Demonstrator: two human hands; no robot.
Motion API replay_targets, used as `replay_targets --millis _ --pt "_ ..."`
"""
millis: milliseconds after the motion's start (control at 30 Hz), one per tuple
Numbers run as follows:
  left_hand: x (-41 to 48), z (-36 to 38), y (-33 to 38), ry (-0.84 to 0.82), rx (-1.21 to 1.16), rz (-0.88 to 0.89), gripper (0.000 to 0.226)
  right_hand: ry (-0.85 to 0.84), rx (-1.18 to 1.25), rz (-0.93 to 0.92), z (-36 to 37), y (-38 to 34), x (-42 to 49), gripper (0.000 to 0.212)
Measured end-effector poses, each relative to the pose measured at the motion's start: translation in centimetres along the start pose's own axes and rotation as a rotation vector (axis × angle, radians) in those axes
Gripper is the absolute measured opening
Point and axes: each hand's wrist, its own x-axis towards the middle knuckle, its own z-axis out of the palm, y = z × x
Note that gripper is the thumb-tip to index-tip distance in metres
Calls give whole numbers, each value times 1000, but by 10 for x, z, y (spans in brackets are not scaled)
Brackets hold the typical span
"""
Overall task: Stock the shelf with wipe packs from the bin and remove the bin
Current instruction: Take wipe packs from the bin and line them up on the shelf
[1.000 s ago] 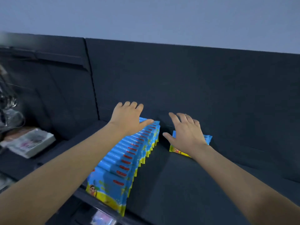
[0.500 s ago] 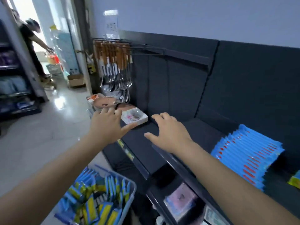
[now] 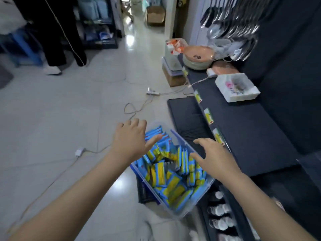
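Compared with half a second ago, when both hands reached forward beside the dark shelf and the bin sat low under the left forearm, the view has swung downward and the bin now lies directly beneath the hands. The left hand is spread flat, palm down, fingers straight and apart, holding nothing; it hovers over the far left corner of the bin, its thumb pointing across the contents. The right hand is likewise empty, with fingers extended and slightly splayed over the bin's right side. Whether either hand touches the rim cannot be told. The bin, of clear plastic, stands on the floor below and between the two hands and is filled with a loose jumble of blue and yellow wipe packs, some upright and some tilted. Just right of the right hand runs the front edge of the shelf, carrying yellow price tags. Farther along the shelf, well beyond the right hand, lie a white wrapped pack and a stack of bowls. Beyond the left hand a pale cable loops across the floor, and far to its upper left stand another person's legs.
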Motion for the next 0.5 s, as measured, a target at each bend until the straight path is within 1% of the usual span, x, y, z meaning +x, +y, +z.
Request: replay_targets --millis 133,233,433,500 --pt "-3 70 1 -51 -26 -28 72 -104 23 13 57 19 44 41" --pt "1 126 14 -90 -31 -21 57 -164 65 13 100 38 77 39" --pt "39 224 63 -46 -69 54 35 -266 109 -19 171 65 126 37" --pt "59 250 79 -56 -44 122 36 -268 114 -23 188 75 139 38"
